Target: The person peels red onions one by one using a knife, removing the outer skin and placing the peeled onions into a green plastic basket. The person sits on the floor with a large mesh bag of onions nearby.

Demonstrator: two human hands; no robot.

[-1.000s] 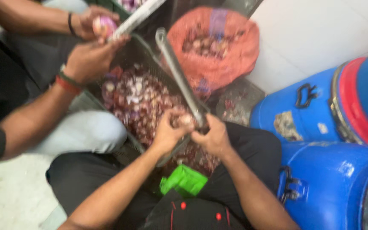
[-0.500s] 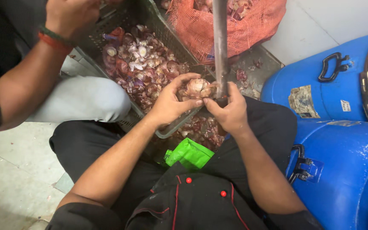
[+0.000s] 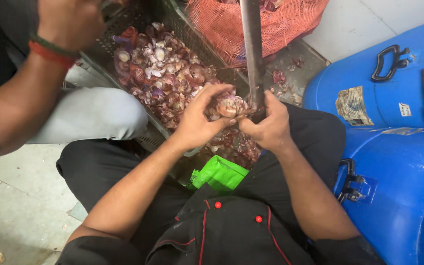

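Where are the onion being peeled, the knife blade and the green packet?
onion (image 3: 229,105), head view, its papery side.
knife blade (image 3: 252,49), head view, mid blade.
green packet (image 3: 220,174), head view, its top face.

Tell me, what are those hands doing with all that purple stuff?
A person sitting low holds a red onion in the left hand and a long knife in the right hand, with the blade pointing up and away. Just beyond the hands, a dark plastic crate is full of onion skins. An orange mesh sack sits beyond it, and blue drums stand on the right. Another person's hand is over the crate.
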